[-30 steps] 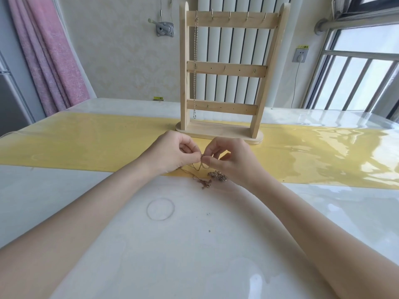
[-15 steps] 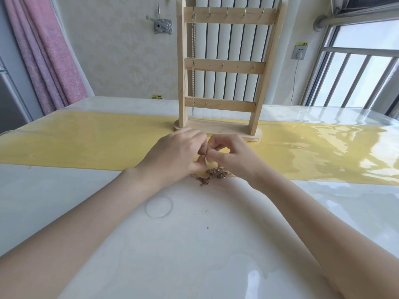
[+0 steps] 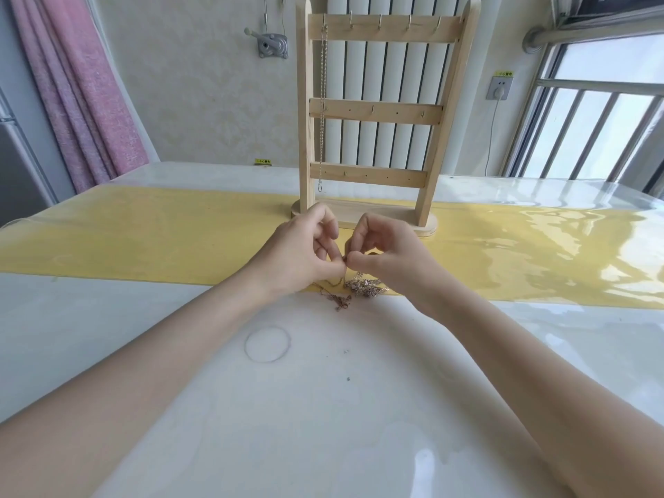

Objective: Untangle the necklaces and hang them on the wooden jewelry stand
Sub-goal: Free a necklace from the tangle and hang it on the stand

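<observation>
Two forearms of mine reach out across the glossy white table (image 3: 323, 425), which carries a broad yellow runner (image 3: 143, 239) under a clear cover. Standing on that runner, just beyond my fingers, is the wooden jewelry stand (image 3: 377, 113): two uprights, three crossbars with small hooks, an oval base. One silver chain (image 3: 322, 102) already hangs from the leftmost top hook and drops straight down past the lowest bar.

My left hand (image 3: 305, 257) and right hand (image 3: 388, 257) meet in front of the base, fingertips almost touching, each pinching a fine strand of the tangled necklaces (image 3: 363, 285) between thumb and forefinger. The rest of the knot lies on the table just under my hands, at the near edge of the runner: a denser rose-gold cluster beneath the right hand and a smaller clump (image 3: 339, 301) trailing toward me on the white surface. How many chains are in it I cannot tell.

A faint ring mark (image 3: 267, 344) shows on the table nearer me. On the far wall, a small yellow sticker (image 3: 263, 161) and another above the socket (image 3: 499, 87) bear writing too small to read.
</observation>
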`<state>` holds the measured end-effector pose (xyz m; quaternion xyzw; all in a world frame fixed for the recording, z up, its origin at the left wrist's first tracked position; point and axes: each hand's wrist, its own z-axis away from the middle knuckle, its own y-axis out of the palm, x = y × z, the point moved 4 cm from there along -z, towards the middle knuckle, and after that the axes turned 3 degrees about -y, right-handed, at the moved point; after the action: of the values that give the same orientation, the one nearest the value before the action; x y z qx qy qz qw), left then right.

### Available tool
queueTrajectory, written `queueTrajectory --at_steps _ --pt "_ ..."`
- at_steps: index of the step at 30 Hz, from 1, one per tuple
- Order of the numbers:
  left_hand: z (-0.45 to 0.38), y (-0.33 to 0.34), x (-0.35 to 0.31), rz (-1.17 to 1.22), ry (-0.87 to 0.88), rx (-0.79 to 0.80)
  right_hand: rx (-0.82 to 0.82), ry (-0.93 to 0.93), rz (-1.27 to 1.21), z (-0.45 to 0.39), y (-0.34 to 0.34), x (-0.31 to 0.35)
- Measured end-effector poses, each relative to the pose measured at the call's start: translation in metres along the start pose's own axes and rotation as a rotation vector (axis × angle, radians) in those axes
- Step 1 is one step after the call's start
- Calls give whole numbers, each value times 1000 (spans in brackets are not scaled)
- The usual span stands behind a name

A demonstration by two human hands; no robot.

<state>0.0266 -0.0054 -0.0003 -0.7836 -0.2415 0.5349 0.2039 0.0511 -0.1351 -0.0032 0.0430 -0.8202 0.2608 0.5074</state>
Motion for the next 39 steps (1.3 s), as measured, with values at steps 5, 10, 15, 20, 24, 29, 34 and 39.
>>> queueTrajectory --at_steps 5,10,15,20,24,29,34,39 --pt "2 -3 -5 -50 3 -71 124 -18 95 0 4 5" --pt "3 1 1 425 -231 46 122 35 -9 1 4 4" --pt "2 2 4 633 -357 95 30 49 29 0 -3 7" --pt "1 0 7 649 -381 46 31 125 -113 1 -4 -2" --pt "1 0 7 659 -395 43 70 145 -266 2 0 -4" --pt "1 -2 7 666 -388 16 81 167 -382 3 2 -6" --pt "0 -4 7 631 -358 36 87 187 -357 2 2 -7" --pt "-2 -13 -1 380 -208 82 163 233 -297 0 -3 -4"
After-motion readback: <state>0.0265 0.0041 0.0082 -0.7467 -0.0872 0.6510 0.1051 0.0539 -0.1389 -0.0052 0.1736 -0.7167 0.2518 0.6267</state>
